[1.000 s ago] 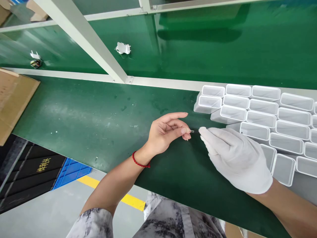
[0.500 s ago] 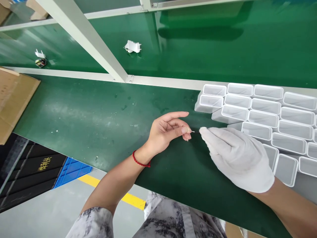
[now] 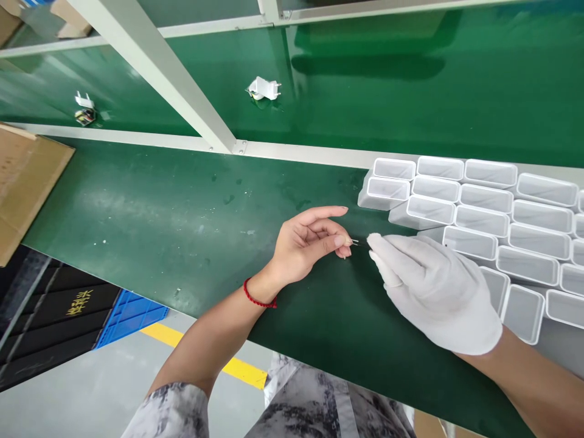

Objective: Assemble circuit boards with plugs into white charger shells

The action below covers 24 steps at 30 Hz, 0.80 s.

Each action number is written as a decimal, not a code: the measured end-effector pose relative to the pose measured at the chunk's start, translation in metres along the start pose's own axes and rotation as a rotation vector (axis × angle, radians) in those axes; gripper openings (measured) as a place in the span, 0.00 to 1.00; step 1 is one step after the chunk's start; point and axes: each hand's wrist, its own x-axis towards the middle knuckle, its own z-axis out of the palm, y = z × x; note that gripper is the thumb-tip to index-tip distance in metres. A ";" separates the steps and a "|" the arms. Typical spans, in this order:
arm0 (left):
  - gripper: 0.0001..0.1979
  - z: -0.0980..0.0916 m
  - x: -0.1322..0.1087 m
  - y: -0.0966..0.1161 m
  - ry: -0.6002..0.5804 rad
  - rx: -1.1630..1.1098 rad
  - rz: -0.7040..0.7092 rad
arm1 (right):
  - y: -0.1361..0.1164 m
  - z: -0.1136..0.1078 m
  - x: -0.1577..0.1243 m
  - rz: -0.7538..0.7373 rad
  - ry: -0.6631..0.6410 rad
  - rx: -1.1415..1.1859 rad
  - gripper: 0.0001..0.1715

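My left hand (image 3: 303,243), bare with a red cord bracelet, pinches a tiny piece between thumb and index finger; its other fingers curl loosely. From that pinch two thin metal leads (image 3: 355,242) reach toward a dark thin part (image 3: 364,243) at my right fingertips. White cloth glove covers my right hand (image 3: 433,289), whose thumb and fingers close on the dark end. What sits inside each pinch is mostly hidden. Both hands are above the green worktable (image 3: 182,207).
Rows of translucent white rectangular cases (image 3: 483,201) stand at the right. A cardboard box (image 3: 31,188) is at the left. Beyond a pale rail (image 3: 310,155) and slanted post (image 3: 159,67), white plug pieces (image 3: 264,89) and another plug with electronic parts (image 3: 84,109) lie on a green surface.
The plug pieces beyond the rail have shifted right while the post stays in place. My hands hold nearly the same pose; two leads now show more distinctly between them.
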 end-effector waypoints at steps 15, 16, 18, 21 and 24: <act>0.15 -0.001 0.000 -0.002 0.007 -0.024 -0.024 | 0.001 -0.003 0.004 -0.052 -0.004 -0.019 0.19; 0.15 -0.001 0.000 -0.002 0.007 -0.026 -0.030 | 0.001 -0.003 0.004 -0.052 0.005 -0.022 0.20; 0.16 -0.001 0.001 -0.002 0.015 -0.029 -0.047 | 0.001 -0.002 0.004 -0.053 0.020 -0.030 0.22; 0.16 -0.001 0.001 -0.002 0.030 -0.032 -0.068 | 0.002 0.001 0.004 -0.057 0.045 -0.045 0.22; 0.16 -0.002 0.002 -0.002 0.035 -0.035 -0.085 | 0.002 0.002 0.003 -0.062 0.052 -0.058 0.21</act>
